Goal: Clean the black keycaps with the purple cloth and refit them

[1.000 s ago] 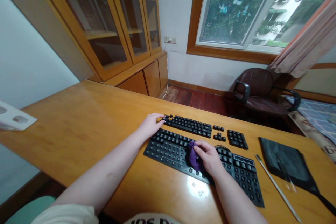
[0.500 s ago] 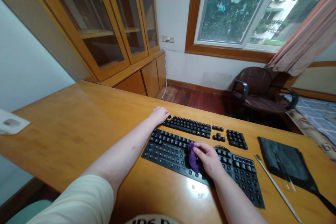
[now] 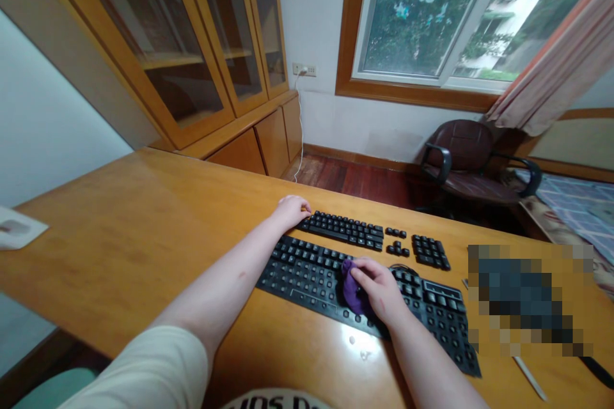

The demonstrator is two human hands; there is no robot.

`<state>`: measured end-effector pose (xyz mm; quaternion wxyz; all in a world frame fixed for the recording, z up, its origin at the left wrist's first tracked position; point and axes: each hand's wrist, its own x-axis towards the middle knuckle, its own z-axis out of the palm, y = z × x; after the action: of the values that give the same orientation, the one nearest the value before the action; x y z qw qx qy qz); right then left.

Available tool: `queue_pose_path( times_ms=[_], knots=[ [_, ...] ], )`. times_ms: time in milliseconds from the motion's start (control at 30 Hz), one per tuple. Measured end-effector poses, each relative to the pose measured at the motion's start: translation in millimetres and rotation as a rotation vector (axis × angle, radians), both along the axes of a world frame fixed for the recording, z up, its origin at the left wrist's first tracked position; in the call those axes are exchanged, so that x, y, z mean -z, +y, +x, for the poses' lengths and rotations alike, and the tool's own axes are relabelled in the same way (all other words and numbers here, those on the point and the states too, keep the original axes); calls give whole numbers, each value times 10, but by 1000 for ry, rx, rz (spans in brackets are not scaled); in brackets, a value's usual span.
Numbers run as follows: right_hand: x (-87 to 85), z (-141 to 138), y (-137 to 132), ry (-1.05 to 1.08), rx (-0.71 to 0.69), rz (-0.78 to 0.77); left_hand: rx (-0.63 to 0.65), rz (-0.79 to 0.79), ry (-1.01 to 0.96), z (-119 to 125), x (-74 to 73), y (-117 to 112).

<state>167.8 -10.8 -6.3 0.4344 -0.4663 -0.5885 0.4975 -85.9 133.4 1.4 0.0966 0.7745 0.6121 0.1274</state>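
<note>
My right hand [image 3: 378, 287] is closed on a bunched purple cloth [image 3: 354, 287]. The cloth rests on a black keyboard [image 3: 311, 281] from whose lower rows the keycaps are off, leaving bare switch posts. Beyond it, loose black keycaps [image 3: 343, 230] lie on the desk in keyboard order, in separate groups. My left hand [image 3: 290, 212] is at the left end of these keycaps, its fingers curled together; what they hold, if anything, cannot be made out. My right hand and forearm hide part of the keyboard.
A pixelated patch covers a dark item [image 3: 518, 294] at the desk's right. Part of a thin pale stick [image 3: 530, 378] shows below it. A white object [image 3: 19, 230] stands at the left edge. Beyond the desk [image 3: 144, 223] are a swivel chair [image 3: 467, 153] and a glass-fronted cabinet [image 3: 230, 108].
The dark keycap seen at my left fingertips before is no longer visible, and those fingers are more curled. My right hand and the cloth stay at nearly the same spot.
</note>
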Motion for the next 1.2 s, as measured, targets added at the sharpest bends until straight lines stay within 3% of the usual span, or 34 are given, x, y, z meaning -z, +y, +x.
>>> queue_pose_path(
  times_ms=[400, 633, 833, 1033, 1200],
  knots=[
    [31, 9, 11, -6, -15, 5, 33, 64, -23, -53, -67, -129],
    [23, 9, 6, -10, -18, 5, 48, 60, 5, 70, -193, -30],
    [-3, 0, 0, 10, -14, 5, 71, -23, 78, 258, -136, 93],
    [-22, 1, -3, 4, -18, -4, 31, -71, 78, 265, -71, 92],
    [-3, 12, 0, 4, -35, 7, 7, -65, 0, 295, -124, 59]
  ],
)
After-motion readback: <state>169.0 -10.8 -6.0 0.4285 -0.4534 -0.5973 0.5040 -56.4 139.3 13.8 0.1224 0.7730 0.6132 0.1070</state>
